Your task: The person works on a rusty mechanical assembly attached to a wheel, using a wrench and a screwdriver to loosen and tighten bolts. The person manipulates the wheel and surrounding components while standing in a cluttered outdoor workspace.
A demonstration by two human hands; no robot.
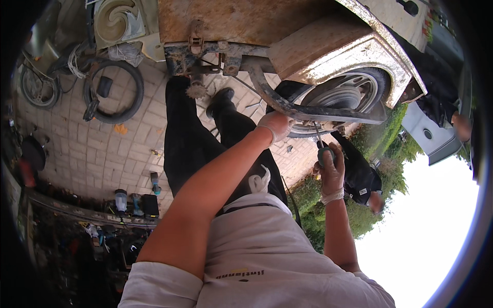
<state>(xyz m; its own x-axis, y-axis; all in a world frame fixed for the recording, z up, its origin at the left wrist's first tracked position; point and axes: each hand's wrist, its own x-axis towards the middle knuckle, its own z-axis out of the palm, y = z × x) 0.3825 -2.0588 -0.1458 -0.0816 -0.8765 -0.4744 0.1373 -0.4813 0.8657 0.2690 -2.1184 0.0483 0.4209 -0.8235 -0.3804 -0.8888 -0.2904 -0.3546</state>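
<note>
My right hand (pixel 333 172), in a thin pale glove, is closed round the dark green handle of a screwdriver (pixel 321 150). Its metal shaft points up to the hub area of a spoked wheel (pixel 367 84). A curved dark metal bar (pixel 308 111) runs in front of that wheel. Against the bar's lower edge is my left hand (pixel 276 126), also gloved, with its fingers curled in toward the wheel. The bar and the hand itself hide what those fingertips grip. Above the wheel sits a worn, pale metal fender (pixel 349 56).
A rusty vehicle body (pixel 231 20) spans the top. Loose tyres (pixel 138 97) lie on the brick paving at left. Power tools (pixel 121 201) stand by a ledge at lower left. A person in dark clothes (pixel 359 177) is beyond my right hand; another (pixel 441 97) is at far right.
</note>
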